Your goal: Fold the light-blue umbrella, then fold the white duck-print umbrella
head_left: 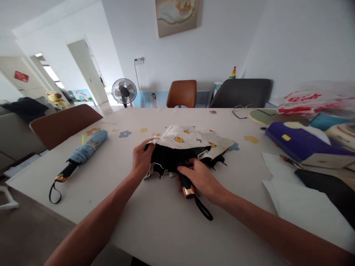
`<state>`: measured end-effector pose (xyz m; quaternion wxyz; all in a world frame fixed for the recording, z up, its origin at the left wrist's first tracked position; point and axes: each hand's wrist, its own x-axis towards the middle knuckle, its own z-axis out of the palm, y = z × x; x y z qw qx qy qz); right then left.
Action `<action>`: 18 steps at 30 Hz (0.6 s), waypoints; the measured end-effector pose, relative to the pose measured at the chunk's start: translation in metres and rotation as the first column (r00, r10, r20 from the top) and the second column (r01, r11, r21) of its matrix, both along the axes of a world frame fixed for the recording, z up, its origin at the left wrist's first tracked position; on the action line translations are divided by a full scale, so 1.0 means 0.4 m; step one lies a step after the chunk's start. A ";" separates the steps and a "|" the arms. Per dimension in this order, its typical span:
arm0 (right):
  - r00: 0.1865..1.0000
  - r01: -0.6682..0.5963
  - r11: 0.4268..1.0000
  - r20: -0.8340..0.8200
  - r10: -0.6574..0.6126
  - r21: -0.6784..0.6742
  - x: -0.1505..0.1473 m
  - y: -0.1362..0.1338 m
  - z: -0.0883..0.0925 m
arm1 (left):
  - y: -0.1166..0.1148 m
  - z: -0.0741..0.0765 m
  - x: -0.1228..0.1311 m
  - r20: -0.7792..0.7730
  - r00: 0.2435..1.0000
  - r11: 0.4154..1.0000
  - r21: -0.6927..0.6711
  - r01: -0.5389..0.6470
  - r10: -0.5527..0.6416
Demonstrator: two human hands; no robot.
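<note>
A folding umbrella [191,142], cream outside with small yellow prints and black inside, lies half-collapsed in the middle of the table [155,221]. My left hand [142,158] grips the loose canopy at its left edge, fingers curled into the black lining. My right hand [200,178] is closed round the black handle with a gold end, near the wrist strap [204,211] that trails toward me.
A rolled light-blue umbrella [83,153] lies at the left. A purple tissue box [302,145], white papers [299,201], plastic bags and eyeglasses [240,111] crowd the right side. Brown chairs stand at the left and far side, with a fan [124,91] behind.
</note>
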<state>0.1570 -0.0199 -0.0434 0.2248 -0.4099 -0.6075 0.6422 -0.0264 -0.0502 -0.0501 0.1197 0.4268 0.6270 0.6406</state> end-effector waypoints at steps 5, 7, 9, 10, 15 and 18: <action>0.998 0.060 0.998 0.022 -0.060 -0.028 -0.003 -0.004 0.002 | -0.012 0.028 -0.001 0.083 0.995 0.998 0.020 -0.064 0.062; 0.998 0.051 0.998 0.031 -0.050 -0.033 -0.003 -0.005 0.003 | -0.016 0.030 0.001 0.035 0.998 0.998 0.030 -0.056 0.055; 0.998 0.048 0.998 0.040 -0.046 -0.043 -0.003 -0.005 0.005 | -0.018 0.025 0.002 -0.034 0.999 0.998 0.051 -0.024 0.026; 0.998 0.049 0.998 0.042 -0.047 -0.049 -0.003 -0.004 0.006 | -0.019 0.021 0.003 -0.074 0.997 0.998 0.059 0.009 -0.004; 0.999 0.038 0.997 0.010 -0.038 -0.065 -0.002 -0.001 0.009 | -0.020 0.003 0.006 -0.463 0.876 0.982 0.056 0.181 -0.135; 0.999 0.040 0.997 -0.015 -0.041 -0.060 -0.002 0.000 0.009 | -0.022 0.000 0.012 -0.699 0.699 0.972 0.027 0.234 -0.149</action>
